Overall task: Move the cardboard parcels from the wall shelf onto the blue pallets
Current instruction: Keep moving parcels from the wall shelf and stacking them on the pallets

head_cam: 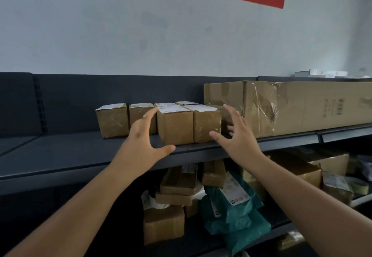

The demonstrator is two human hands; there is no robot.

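The small parcels (175,126) stand packed together on the shelf (80,152), just left of the long carton (302,105). Both hands are spread wide and hold nothing. The left hand (144,136) is at the cluster's side away from the carton, and the right hand (235,134) is in the gap beside the carton. They are probably set to squeeze the front two parcels between the palms and lift them as one.

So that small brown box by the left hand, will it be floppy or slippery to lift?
Probably stiff: the small box keeps square edges and flat faces. Its front looks wrapped in shiny tape, so it may be a bit slippery. It sits at the front edge of the shelf, so a careless pull could drop it.
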